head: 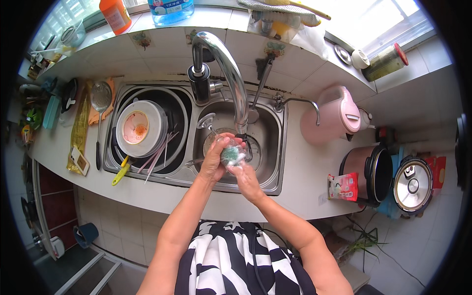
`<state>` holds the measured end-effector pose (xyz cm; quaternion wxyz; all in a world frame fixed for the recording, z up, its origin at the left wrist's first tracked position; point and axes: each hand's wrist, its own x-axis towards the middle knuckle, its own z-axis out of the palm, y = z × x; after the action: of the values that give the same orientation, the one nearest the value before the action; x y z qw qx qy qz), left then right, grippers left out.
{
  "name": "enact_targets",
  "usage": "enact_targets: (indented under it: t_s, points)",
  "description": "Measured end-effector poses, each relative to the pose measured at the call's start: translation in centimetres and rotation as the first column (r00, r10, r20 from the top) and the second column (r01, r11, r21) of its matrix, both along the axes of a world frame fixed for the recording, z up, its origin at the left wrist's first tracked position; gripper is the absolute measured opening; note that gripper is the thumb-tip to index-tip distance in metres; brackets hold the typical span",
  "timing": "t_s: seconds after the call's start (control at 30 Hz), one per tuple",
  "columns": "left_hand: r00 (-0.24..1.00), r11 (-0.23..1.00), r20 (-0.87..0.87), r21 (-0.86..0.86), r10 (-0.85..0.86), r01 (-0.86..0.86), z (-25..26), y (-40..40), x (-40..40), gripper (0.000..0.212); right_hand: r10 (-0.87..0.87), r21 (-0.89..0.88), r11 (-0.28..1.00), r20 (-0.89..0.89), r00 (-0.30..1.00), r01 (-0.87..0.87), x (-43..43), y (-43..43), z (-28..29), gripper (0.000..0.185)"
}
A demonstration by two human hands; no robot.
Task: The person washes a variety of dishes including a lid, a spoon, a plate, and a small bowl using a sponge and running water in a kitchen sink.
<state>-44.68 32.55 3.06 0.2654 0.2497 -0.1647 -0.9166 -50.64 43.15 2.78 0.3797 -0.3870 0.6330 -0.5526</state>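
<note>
My left hand wraps around the bowl of a clear stemmed glass, over the right basin of a steel double sink. The glass is tilted, with its foot pointing away from me to the upper left. At the bowl a green scrubbing pad shows amid white foam. My right hand has its fingers at the mouth of the glass, on the foamy pad; the fingertips are partly hidden. Just beyond my hands hangs the spout of a chrome faucet.
Stacked bowls, pink straws and a yellow-green handled tool fill the left basin. A skimmer and a phone lie left of it. To the right stand a pink kettle and a rice cooker.
</note>
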Motion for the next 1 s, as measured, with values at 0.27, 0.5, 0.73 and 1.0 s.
enact_targets:
  t_s: [0.27,0.5,0.73,1.0]
  points:
    - [0.997,0.991,0.076,0.132,0.028,-0.037,-1.1,1.9,-1.6,0.031,0.046,-0.010,0.998,-0.639,0.768,-0.069,-4.4,-0.3,-1.7,0.031]
    - [0.991,0.974,0.091,0.195,0.095,-0.111,-1.9,2.0,-0.9,0.031,-0.100,-0.164,0.986,-0.750,0.654,-0.038,-1.2,-0.2,-0.1,0.029]
    - [0.989,0.978,0.039,0.147,0.146,-0.150,-1.0,2.1,-1.3,0.022,-0.189,0.022,0.982,-0.048,0.981,0.190,-1.4,-0.7,1.6,0.026]
    - [0.944,0.952,0.222,0.133,0.243,-0.276,-3.6,0.9,-0.7,0.020,0.242,0.051,0.930,-0.829,0.504,-0.363,-5.6,1.6,0.5,0.026]
